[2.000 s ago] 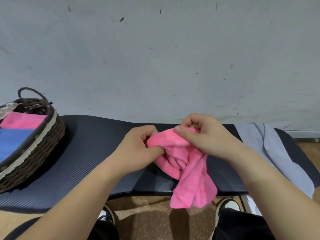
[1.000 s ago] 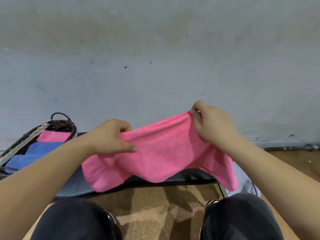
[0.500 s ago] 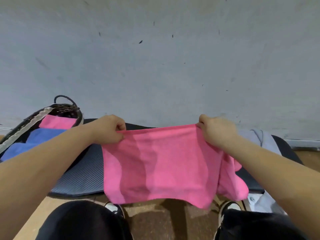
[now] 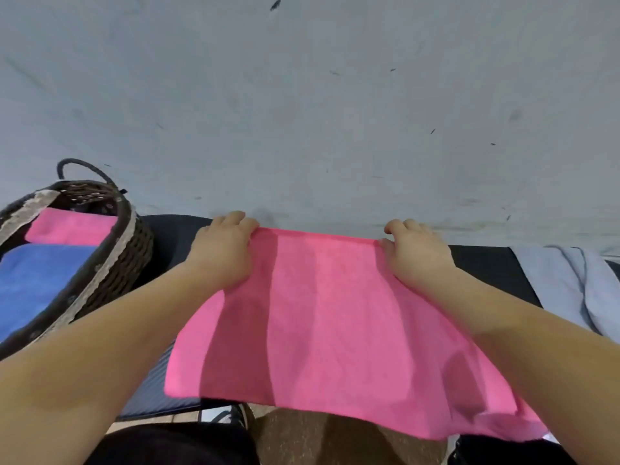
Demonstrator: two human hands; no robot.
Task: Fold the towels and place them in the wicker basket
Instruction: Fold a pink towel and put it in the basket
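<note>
The pink towel [image 4: 318,323] lies spread across the centre of the frame, its far edge pulled straight along the dark mat [image 4: 174,236] near the foot of the wall [image 4: 302,112]. Its near edge hangs off the mat's front towards the floor [image 4: 302,437] at the bottom.

The left hand [image 4: 223,250], left of centre, grips the far left corner, fingers curled over the edge. The right hand [image 4: 416,253], right of centre, grips the far right corner the same way. Both grips are narrow and closed on cloth. The thumbs are hidden, so I cannot tell how they lie. Holding the two corners well apart keeps that edge taut and lets the cloth settle flat, which seems the point: a smooth sheet folds squarely.

The lower right part sags and wrinkles where nothing supports it, and it probably needs drawing up before a clean fold.

The wicker basket [image 4: 110,250] stands at the left edge of the frame, just beside the left forearm, close enough for a short carry. Inside it a folded pink towel [image 4: 70,226] lies towards the back and a blue towel [image 4: 37,273] nearer the front, so part of the job looks done.

A grey cloth [image 4: 563,283] lies rumpled on the mat at the right edge, apart from the pink one, perhaps waiting its turn
</note>
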